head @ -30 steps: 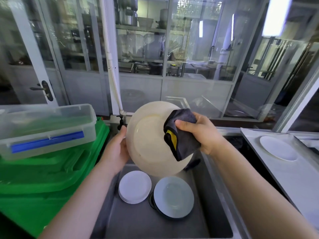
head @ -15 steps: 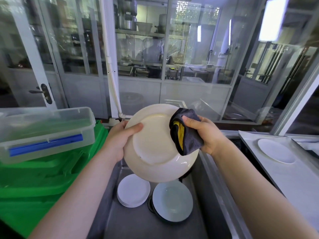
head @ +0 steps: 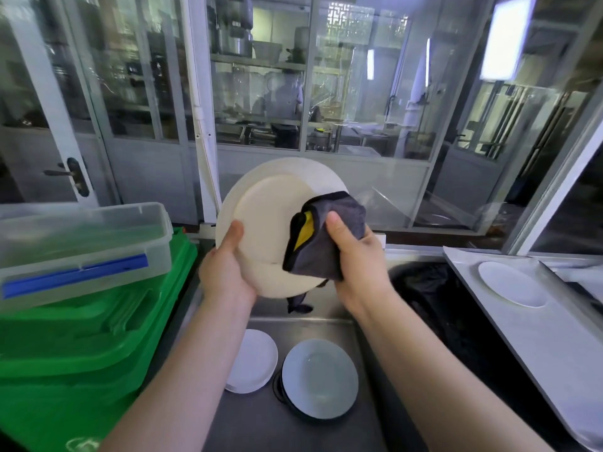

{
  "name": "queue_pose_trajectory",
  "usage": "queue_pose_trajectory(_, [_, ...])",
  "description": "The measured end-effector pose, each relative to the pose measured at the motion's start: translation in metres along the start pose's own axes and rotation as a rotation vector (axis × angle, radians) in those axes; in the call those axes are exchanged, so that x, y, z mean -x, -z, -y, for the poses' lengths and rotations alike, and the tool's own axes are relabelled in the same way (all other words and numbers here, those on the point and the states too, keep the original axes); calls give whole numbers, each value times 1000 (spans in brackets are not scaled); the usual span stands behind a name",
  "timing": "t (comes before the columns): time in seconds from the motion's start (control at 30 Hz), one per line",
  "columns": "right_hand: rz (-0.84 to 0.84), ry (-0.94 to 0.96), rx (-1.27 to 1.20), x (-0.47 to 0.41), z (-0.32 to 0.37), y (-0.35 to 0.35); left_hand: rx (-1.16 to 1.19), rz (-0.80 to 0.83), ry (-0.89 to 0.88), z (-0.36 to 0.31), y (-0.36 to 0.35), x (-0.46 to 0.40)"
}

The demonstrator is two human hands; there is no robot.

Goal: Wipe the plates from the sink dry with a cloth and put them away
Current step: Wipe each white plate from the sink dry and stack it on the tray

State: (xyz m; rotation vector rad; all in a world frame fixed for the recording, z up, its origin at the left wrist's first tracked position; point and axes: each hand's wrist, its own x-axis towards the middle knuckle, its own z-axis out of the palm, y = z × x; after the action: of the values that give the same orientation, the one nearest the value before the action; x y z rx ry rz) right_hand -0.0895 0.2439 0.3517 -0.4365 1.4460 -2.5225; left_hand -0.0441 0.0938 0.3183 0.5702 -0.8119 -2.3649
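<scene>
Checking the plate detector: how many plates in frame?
4 visible: a cream plate held up in the hands, a white plate and a grey-blue plate in the sink, a white plate on the right counter. Stacks may hide more.

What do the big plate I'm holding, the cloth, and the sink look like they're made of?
The cream plate looks like glazed ceramic, possibly melamine: smooth and opaque, with a soft sheen. The grey cloth looks like microfibre: soft, matte folds with a yellow inner face. The sink looks like brushed stainless steel: grey metal with dull reflections.
</scene>
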Motion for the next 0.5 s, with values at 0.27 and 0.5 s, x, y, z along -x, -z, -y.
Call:
queue_pose_trajectory(0.27, [-5,130,198,11,1,3,-114,160,159,23,0,14])
queue_pose_trajectory(0.5, [166,-39,296,-3,58,25,-437,397,-129,-24,14,-12])
